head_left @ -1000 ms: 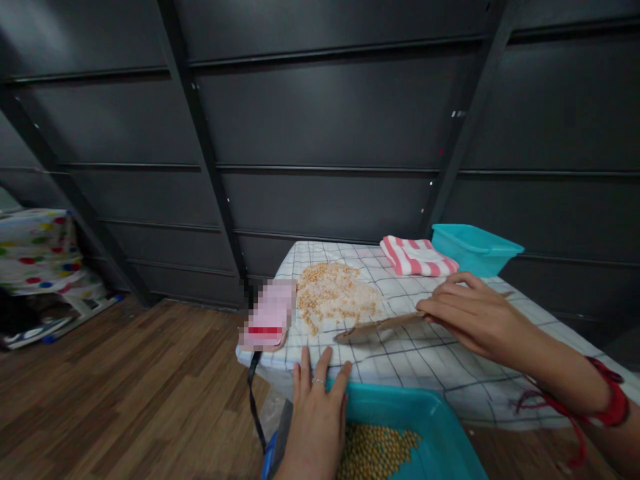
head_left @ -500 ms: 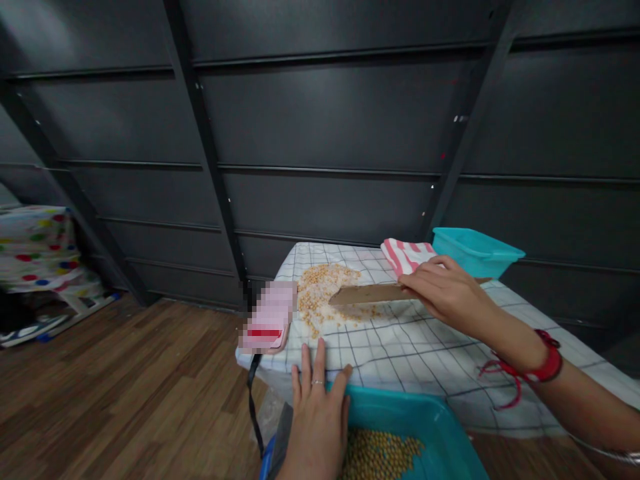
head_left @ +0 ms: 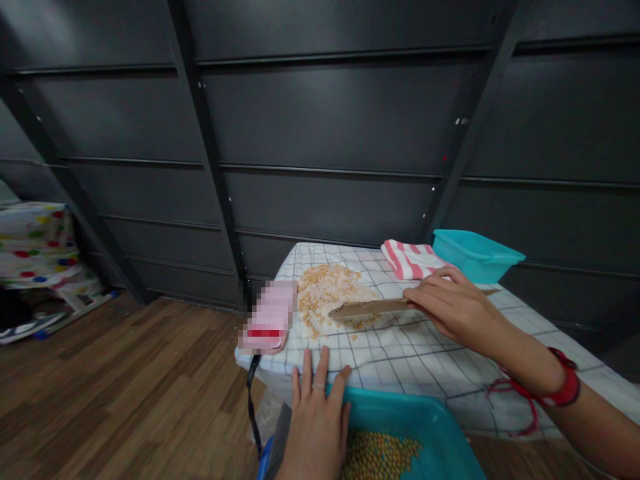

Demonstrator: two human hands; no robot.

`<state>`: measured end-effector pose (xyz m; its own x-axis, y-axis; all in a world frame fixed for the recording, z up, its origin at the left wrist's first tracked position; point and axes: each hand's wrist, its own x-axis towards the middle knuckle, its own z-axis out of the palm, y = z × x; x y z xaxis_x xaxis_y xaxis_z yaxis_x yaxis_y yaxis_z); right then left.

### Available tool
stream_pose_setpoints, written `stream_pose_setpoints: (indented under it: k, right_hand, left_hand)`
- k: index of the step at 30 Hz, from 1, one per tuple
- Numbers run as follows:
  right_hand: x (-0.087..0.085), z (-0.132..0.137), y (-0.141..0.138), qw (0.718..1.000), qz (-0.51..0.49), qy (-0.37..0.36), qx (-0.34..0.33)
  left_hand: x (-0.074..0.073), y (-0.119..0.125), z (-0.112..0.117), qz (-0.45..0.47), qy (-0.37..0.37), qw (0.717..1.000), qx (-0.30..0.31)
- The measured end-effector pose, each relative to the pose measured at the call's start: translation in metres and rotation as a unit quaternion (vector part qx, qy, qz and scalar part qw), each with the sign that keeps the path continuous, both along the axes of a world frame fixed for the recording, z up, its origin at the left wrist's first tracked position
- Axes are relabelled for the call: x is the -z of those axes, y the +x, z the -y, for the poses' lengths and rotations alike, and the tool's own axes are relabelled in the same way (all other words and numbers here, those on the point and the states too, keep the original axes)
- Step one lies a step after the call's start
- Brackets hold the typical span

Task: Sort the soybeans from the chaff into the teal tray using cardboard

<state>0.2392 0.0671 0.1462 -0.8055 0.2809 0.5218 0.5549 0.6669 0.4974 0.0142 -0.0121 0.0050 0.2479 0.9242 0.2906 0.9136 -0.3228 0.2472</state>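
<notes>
The brown strip [head_left: 367,308] looked thin, flat and dull, slanting over the near side of a heap of yellow beans and white grains [head_left: 330,287] on the checked surface [head_left: 400,357]. The right hand [head_left: 453,300] hid its middle; whether its edge touched the cloth was unclear. Right fingers pinched it, its longer end jutting leftward; the left hand [head_left: 317,413] lay spread, holding nothing visible.

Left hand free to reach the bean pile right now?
Likely yes: left hand looks empty, with just checked cloth between it and the bean pile. Cardboard in the right hand crosses only the pile's near right part.
</notes>
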Motion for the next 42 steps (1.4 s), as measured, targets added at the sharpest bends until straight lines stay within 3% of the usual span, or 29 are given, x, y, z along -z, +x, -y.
stream_pose_setpoints:
  k: [11, 22, 42]
  right_hand:
    - [0.000, 0.015, 0.004, 1.000, -0.014, -0.020, -0.014]
    - [0.005, 0.016, 0.003, 1.000, -0.012, -0.015, -0.015]
    - [0.004, 0.026, 0.004, 0.999, -0.026, -0.020, -0.013]
  left_hand:
    - [-0.008, 0.001, 0.000, -0.020, -0.008, 1.000, -0.003]
    - [-0.001, 0.001, 0.000, -0.048, 0.021, 0.999, -0.007]
    - [-0.003, 0.003, -0.001, -0.070, 0.034, 0.997, -0.004]
